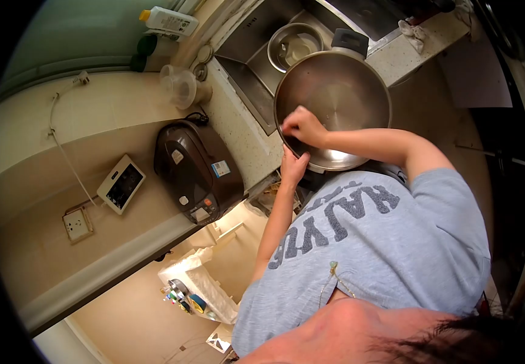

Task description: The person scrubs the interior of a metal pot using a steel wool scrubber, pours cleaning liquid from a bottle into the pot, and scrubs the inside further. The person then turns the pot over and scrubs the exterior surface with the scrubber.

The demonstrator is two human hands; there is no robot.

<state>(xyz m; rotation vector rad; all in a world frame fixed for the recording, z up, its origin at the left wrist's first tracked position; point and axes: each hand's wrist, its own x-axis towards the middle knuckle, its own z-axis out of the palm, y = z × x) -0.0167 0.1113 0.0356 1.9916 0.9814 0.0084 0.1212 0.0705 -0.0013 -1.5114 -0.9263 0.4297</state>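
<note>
In the head view, your wide, shiny steel pot (pixel 344 85) is sitting at the near edge of the sink (pixel 247 45), its dark handle (pixel 351 42) pointing away from you. Your left hand (pixel 294 165) is pinching the rim; your right hand (pixel 305 126), blurred, is curling inside, its grip impossible to tell. Your shirt (pixel 432 242) is showing upside-down capitals; the cooker's blue-and-white sticker (pixel 220 168) is appearing too small to read.

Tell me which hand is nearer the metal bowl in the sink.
Right. The right hand is inside the large pan, closer to the metal bowl; the left hand holds the pan's rim, farther away.
</note>
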